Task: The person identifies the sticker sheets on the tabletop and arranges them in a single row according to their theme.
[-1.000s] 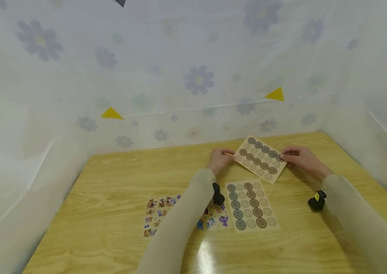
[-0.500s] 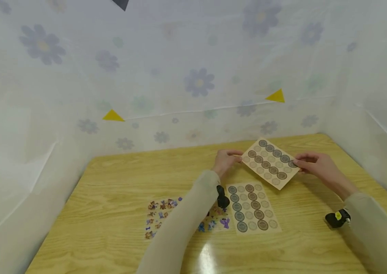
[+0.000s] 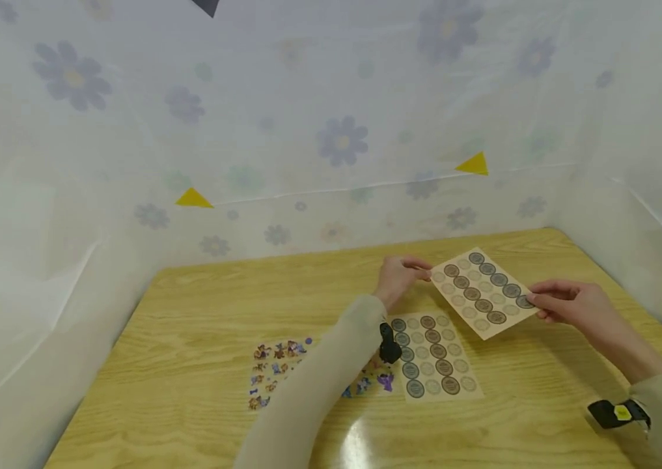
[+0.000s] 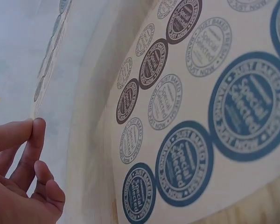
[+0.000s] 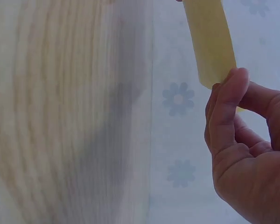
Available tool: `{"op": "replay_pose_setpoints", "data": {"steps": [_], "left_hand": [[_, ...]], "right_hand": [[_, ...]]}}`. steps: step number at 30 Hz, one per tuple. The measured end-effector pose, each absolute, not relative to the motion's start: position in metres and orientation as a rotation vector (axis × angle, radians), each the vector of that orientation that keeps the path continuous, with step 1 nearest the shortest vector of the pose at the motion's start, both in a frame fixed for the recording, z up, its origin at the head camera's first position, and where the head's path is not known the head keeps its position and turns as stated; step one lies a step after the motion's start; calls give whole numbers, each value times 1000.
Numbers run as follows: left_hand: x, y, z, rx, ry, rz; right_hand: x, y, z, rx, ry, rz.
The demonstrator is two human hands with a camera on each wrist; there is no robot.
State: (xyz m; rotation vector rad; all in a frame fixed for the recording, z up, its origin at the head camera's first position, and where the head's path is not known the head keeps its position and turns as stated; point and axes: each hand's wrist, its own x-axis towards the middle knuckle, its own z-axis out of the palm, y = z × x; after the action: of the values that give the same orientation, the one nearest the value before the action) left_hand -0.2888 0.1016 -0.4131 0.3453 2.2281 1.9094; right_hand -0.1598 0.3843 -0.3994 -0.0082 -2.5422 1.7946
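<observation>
Both hands hold up a sheet of round stickers (image 3: pixel 485 291), printed with rows of dark and pale circles. My left hand (image 3: pixel 399 280) pinches its left corner between thumb and fingertips; in the left wrist view that sheet appears nearly edge-on above the fingers (image 4: pixel 35 133). At the opposite corner my right hand (image 3: pixel 579 306) pinches it with thumb and fingers, and the right wrist view shows the sheet's plain yellowish back (image 5: pixel 212 44). A second sheet of round stickers (image 3: pixel 439 357) lies flat on the table below; its circles read "Special Selected" in the left wrist view.
A clear sheet of colourful cartoon stickers (image 3: pixel 272 371) lies left of the round ones, partly hidden under the left sleeve (image 3: pixel 319 378). The wooden table (image 3: pixel 190 326) ends at a white flowered curtain (image 3: pixel 272 143) behind and at both sides.
The held sheet has moved right and towards me, turning clockwise. Both hands have gone with it, the right one farther right and nearer. The sheets on the table stay put.
</observation>
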Motion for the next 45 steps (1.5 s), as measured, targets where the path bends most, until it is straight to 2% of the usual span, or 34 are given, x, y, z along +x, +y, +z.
{"op": "replay_pose_setpoints", "data": {"steps": [16, 33, 45], "left_hand": [[-278, 112, -419, 545, 2292, 1615], [-276, 119, -426, 708, 2435, 1263], [-271, 124, -422, 706, 2483, 1213]], "right_hand": [[-112, 394, -419, -140, -2557, 1878], [-89, 383, -428, -235, -2770, 1689], [-91, 389, -437, -23, -2720, 1798]]}}
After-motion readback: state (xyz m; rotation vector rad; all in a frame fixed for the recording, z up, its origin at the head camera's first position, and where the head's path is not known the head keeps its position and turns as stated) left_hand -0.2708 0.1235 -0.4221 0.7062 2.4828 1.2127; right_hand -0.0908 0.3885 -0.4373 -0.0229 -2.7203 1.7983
